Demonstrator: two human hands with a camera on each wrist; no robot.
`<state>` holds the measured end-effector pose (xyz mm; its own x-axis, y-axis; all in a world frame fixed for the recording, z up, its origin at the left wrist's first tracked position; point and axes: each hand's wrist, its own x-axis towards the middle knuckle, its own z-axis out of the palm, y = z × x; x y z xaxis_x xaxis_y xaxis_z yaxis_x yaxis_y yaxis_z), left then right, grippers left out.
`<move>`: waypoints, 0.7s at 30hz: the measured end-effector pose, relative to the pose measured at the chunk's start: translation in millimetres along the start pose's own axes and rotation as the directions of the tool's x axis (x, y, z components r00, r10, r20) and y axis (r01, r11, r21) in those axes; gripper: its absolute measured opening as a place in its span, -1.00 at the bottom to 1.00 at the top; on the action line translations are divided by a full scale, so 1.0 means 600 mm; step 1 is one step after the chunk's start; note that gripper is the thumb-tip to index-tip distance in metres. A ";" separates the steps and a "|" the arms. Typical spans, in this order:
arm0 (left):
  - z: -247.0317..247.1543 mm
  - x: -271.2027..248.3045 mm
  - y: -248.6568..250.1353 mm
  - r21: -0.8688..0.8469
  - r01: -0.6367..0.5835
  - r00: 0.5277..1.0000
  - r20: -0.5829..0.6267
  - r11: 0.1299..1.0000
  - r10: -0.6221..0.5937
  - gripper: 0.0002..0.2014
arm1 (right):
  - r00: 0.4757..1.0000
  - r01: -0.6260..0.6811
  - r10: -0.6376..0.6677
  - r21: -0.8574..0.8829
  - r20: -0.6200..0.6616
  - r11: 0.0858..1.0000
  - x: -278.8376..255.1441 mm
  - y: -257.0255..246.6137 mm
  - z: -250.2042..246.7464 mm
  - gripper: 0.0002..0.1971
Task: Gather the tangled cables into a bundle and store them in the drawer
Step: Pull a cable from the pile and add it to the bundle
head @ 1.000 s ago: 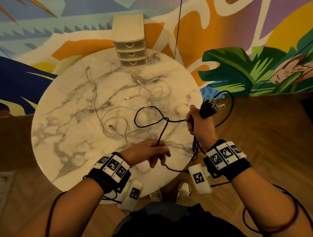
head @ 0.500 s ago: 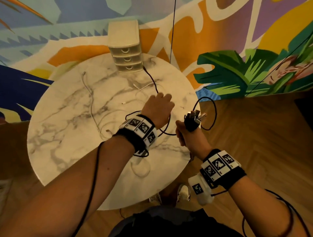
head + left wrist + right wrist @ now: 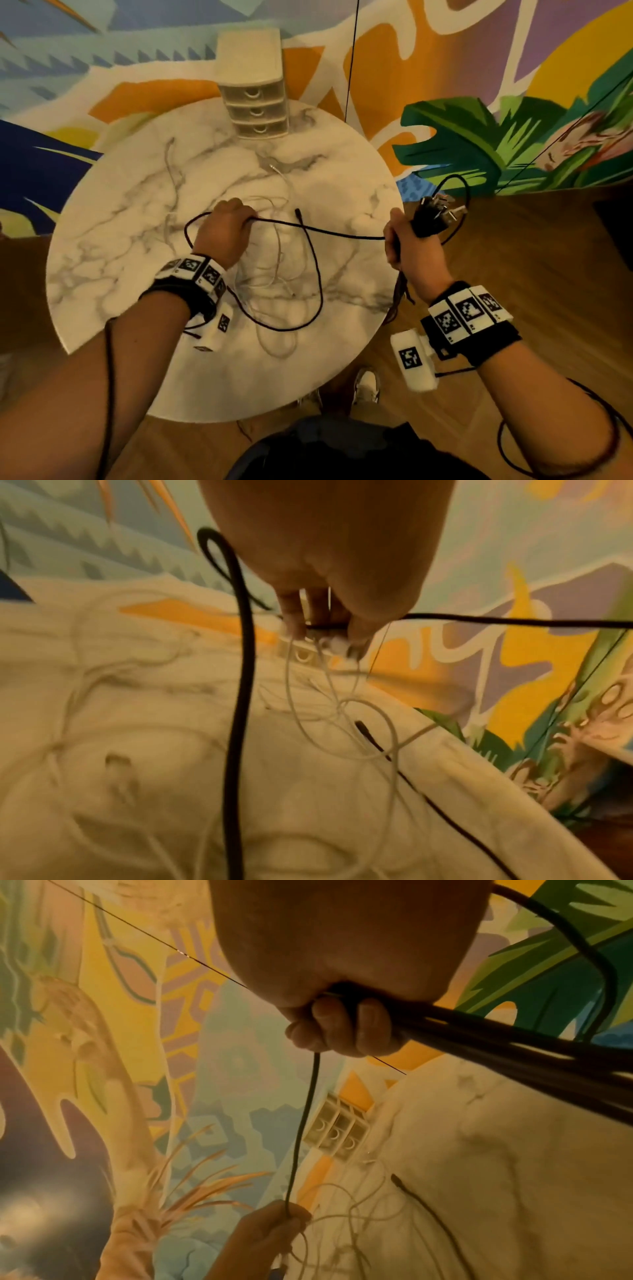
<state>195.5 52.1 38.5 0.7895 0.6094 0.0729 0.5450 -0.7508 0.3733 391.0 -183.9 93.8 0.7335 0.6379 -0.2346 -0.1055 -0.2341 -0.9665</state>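
Over the tabletop [image 3: 113, 274] your left hand [image 3: 224, 228] pinches the black cable [image 3: 329, 233] plus white cables [image 3: 274, 274]; your right hand [image 3: 407, 246] clenches the gathered coil, probably keeping it taut for looping.

left hand [image 3: 226, 228] fisted, knuckles up, over table; right hand [image 3: 409, 246] fisted, raised off edge.

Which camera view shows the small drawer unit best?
The head view: the drawer unit stands whole at the table's far edge, all three drawers shut. The right wrist view shows it small and tilted; in the left wrist view the left hand mostly hides it.
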 end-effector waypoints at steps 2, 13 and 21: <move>-0.010 0.005 -0.013 0.022 -0.017 1.000 0.018 1.000 0.017 -0.85 | 1.000 0.008 -0.008 -0.008 0.002 1.000 -0.001 0.001 0.008 -0.52; -0.003 -0.011 -0.031 0.054 0.132 0.984 0.110 0.990 -0.137 -0.83 | 0.962 0.082 -0.047 0.119 -0.270 0.989 0.009 -0.019 -0.048 -0.49; -0.021 0.007 0.011 -0.206 0.249 0.962 -0.060 0.946 -0.266 -0.74 | 0.949 0.000 0.105 0.334 -0.297 0.943 0.027 0.002 -0.024 -0.49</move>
<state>198.8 52.7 53.2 0.5975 0.8014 0.0263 0.6542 -0.5062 0.5620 412.3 -184.5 90.1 0.8843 0.3631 -0.2934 -0.3237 0.0240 -0.9459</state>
